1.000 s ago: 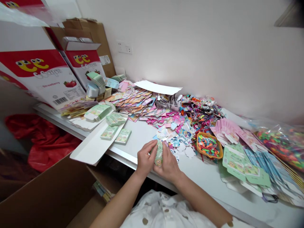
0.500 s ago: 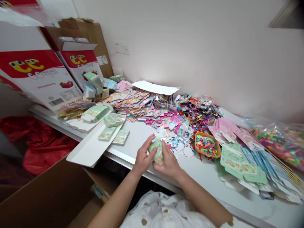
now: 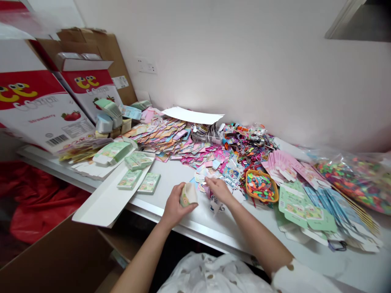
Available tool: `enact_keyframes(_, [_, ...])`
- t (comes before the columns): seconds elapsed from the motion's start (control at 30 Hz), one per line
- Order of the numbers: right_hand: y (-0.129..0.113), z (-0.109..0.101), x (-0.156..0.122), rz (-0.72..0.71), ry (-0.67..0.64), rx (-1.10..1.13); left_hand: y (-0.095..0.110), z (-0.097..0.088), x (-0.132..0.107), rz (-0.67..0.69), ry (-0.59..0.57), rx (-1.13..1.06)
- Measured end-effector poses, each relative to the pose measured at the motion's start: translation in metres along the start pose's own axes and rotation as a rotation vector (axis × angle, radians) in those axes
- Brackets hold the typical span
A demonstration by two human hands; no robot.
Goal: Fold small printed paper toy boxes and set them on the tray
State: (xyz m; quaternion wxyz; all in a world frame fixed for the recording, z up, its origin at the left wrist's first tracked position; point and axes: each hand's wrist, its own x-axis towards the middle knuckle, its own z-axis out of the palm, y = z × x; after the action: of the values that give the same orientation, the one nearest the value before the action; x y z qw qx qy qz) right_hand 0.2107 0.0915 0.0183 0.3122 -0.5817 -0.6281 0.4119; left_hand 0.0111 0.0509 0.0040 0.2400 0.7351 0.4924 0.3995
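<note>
White wall w/ a double power socket (image 3: 147,66) rises behind a long white table (image 3: 171,179), and a brown cardboard carton (image 3: 113,61) leans in the far L corner beside two red-and-white strawberry-print cartons (image 3: 88,89). Red plastic bag (image 3: 39,211) lies low on the L, and an open brown cardboard box (image 3: 55,256) sits below the table edge. L hand (image 3: 175,207) is closed around a small pale green paper box (image 3: 188,194), fingers curled under it and its open white end showing, held just above the table near the front edge. R hand (image 3: 220,190) is reaching out flat-ish, fingertips (image 3: 208,179) on a loose heap of white and blue die-cut paper pieces (image 3: 214,177); can't tell if they're pinching anything or only touching. Hands are near each other, not touching. L of them, a long flat white card sheet (image 3: 105,201) lies at an angle, w/ small green printed boxes (image 3: 130,179) on it. Big scatter of pink and orange paper packets (image 3: 161,136) fills the back of the table, under a loose white paper sheet (image 3: 192,115). To the R: orange woven basket of multicoloured pieces (image 3: 262,186), fanned pink card strips (image 3: 282,165), flat green die-cut box blanks (image 3: 304,211), and a clear plastic bag of bright pieces (image 3: 351,183). White dotted sleeve (image 3: 293,276) shows at bottom R.
</note>
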Motion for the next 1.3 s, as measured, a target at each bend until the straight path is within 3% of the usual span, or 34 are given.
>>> enact_keyframes(0.07, [0.005, -0.02, 0.033, 0.03, 0.235, -0.349, -0.005, 0.002, 0.001, -0.143, 0.083, -0.024])
enact_keyframes(0.13, [0.01, -0.034, 0.062, 0.146, 0.366, -0.497, -0.006, 0.005, 0.003, -0.198, 0.116, -0.006])
enact_keyframes(0.27, [0.023, -0.036, 0.097, 0.316, 0.406, -0.486, 0.0, 0.009, 0.011, -0.164, 0.152, 0.036])
enact_keyframes(0.4, [0.031, -0.038, 0.103, 0.36, 0.437, -0.44, -0.002, 0.015, 0.018, -0.126, 0.145, 0.056])
enact_keyframes(0.57, [0.024, -0.075, 0.07, 0.29, 0.531, -0.436, -0.011, 0.019, 0.02, 0.011, 0.179, 0.201])
enact_keyframes(0.63, [0.014, -0.08, 0.045, 0.171, 0.546, -0.268, -0.01, 0.021, 0.022, 0.072, 0.151, 0.29])
enact_keyframes(0.73, [-0.003, -0.065, 0.006, -0.05, 0.415, 0.201, -0.003, 0.025, 0.025, 0.108, 0.12, 0.332])
enact_keyframes(0.8, [-0.012, -0.048, -0.015, -0.129, 0.308, 0.358, 0.003, 0.03, 0.027, 0.127, 0.132, 0.309])
enact_keyframes(0.9, [-0.015, -0.035, -0.035, -0.168, 0.279, 0.302, 0.009, 0.034, 0.026, 0.109, 0.168, 0.262])
enact_keyframes(1.1, [-0.008, -0.046, -0.046, -0.163, 0.255, 0.091, 0.016, 0.033, 0.023, 0.217, 0.098, 0.361])
enact_keyframes(1.3, [-0.01, -0.023, -0.051, -0.195, 0.427, -0.027, 0.02, 0.044, 0.022, 0.174, 0.093, 0.32])
